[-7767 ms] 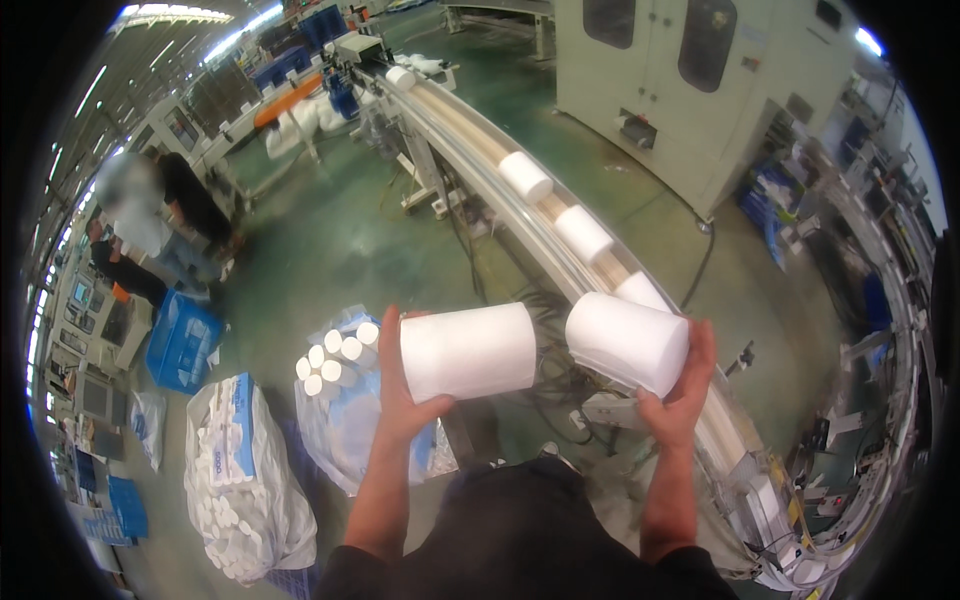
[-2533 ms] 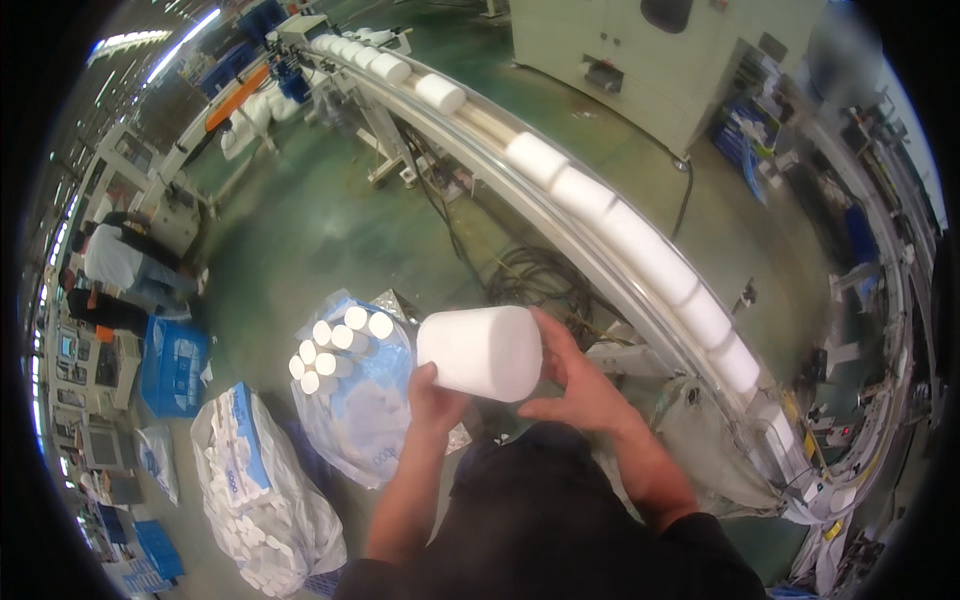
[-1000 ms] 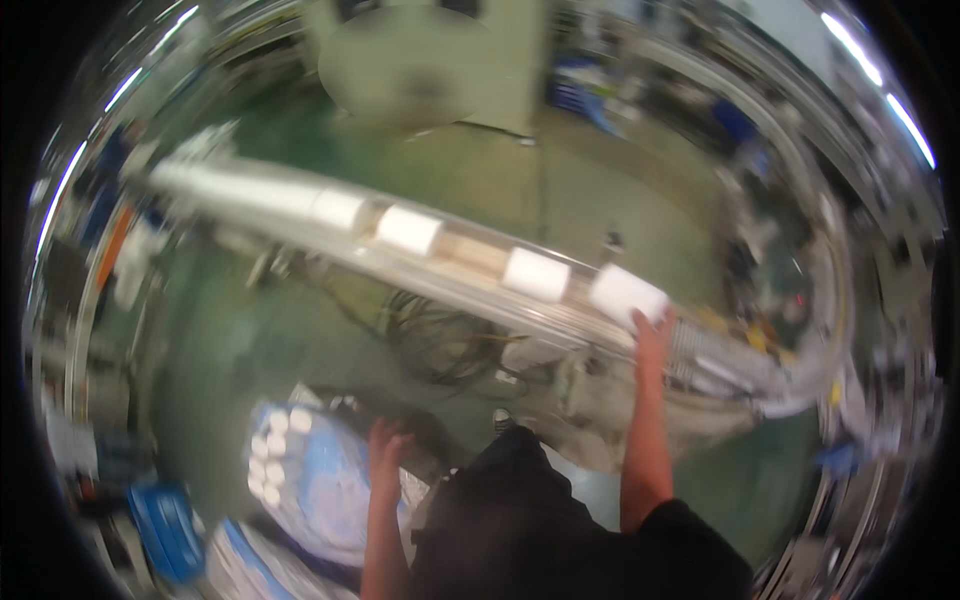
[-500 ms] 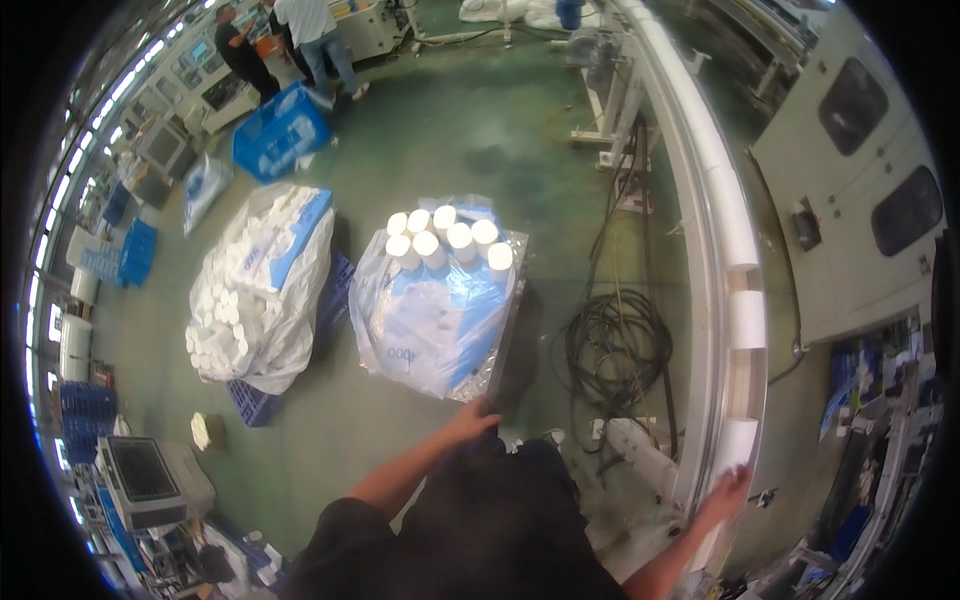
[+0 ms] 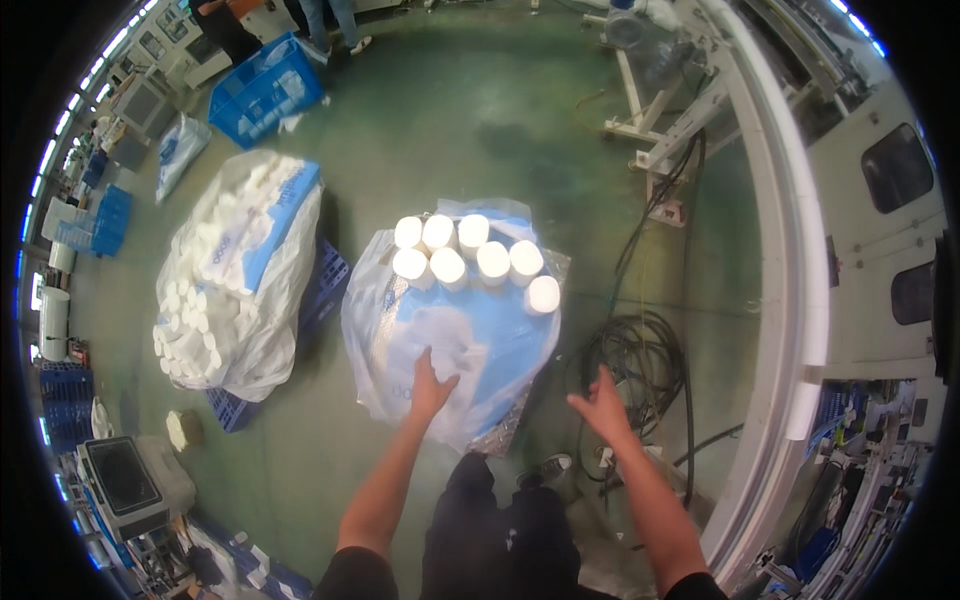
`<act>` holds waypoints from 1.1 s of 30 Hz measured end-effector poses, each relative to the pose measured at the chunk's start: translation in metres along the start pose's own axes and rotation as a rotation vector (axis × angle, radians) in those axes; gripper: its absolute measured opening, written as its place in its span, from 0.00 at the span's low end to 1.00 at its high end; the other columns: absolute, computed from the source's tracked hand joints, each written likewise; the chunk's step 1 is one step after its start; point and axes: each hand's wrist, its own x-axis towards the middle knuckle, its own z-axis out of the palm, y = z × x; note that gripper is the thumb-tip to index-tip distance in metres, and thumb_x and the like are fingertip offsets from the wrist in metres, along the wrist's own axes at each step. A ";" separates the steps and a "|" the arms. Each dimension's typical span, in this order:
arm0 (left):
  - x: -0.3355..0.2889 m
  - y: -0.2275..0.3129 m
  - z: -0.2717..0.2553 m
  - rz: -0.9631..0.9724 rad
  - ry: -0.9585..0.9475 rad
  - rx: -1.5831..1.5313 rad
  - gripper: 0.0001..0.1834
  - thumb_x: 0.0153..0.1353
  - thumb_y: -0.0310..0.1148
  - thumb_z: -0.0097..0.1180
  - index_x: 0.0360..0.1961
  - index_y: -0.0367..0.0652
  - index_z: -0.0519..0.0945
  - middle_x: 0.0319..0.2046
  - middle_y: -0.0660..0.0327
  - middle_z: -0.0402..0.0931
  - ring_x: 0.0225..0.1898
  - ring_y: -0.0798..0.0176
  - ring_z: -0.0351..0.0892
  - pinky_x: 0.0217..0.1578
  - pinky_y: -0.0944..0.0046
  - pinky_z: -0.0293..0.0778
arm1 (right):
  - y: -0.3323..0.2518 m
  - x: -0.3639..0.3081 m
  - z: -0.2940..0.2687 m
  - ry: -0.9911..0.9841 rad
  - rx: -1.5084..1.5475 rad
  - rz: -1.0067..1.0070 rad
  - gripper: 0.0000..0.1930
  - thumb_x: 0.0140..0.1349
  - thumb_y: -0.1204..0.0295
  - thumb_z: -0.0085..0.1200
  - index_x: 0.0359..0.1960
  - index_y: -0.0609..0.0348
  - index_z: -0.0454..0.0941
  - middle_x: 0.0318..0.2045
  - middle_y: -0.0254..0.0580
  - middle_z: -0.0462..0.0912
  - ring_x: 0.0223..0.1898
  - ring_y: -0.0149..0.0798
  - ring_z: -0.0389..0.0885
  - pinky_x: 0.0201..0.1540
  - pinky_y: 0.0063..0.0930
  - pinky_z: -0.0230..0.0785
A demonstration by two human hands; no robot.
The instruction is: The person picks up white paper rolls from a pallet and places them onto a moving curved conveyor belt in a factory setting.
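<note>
L hand (image 5: 430, 388) over blue-wht bag (image 5: 455, 340) nr wht rolls (image 5: 447, 266), R hand (image 5: 602, 408) by blk cables (image 5: 672, 352), both empty, spread

Looking down on a factory production floor. Telling it by the wide green floor (image 5: 430, 120), the long conveyor (image 5: 778, 340) running along the right, and the pale machine cabinet (image 5: 860, 230) with dark windows beyond. Seeing looped black cables (image 5: 678, 365) near the conveyor, strip lights (image 5: 62, 123) at the left rim, and people (image 5: 228, 35) standing near machines (image 5: 185, 60). Noticing bulk goods too: white rolls (image 5: 447, 266) upright on plastic, a large stuffed bag (image 5: 235, 270) with a blue pallet (image 5: 322, 285) showing at its edge.
</note>
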 end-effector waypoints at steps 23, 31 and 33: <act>0.217 0.038 0.061 0.144 0.079 0.516 0.49 0.41 0.38 0.76 0.66 0.46 0.65 0.63 0.51 0.63 0.62 0.40 0.66 0.54 0.45 0.72 | -0.051 0.229 0.148 0.085 -0.564 -0.330 0.51 0.46 0.64 0.71 0.73 0.50 0.55 0.65 0.57 0.60 0.58 0.61 0.69 0.60 0.48 0.69; 0.174 0.023 0.040 0.001 0.079 -0.022 0.47 0.48 0.36 0.71 0.68 0.39 0.60 0.62 0.42 0.61 0.62 0.37 0.65 0.59 0.45 0.69 | -0.038 0.193 0.129 0.138 0.197 -0.088 0.47 0.52 0.69 0.65 0.74 0.49 0.52 0.58 0.55 0.68 0.59 0.57 0.72 0.58 0.47 0.71; 0.139 0.013 0.024 -0.046 0.080 -0.173 0.47 0.51 0.34 0.68 0.69 0.36 0.57 0.64 0.44 0.60 0.60 0.44 0.69 0.56 0.50 0.73 | -0.021 0.159 0.106 0.047 0.621 0.014 0.46 0.54 0.70 0.64 0.74 0.50 0.52 0.60 0.52 0.68 0.61 0.52 0.72 0.59 0.46 0.70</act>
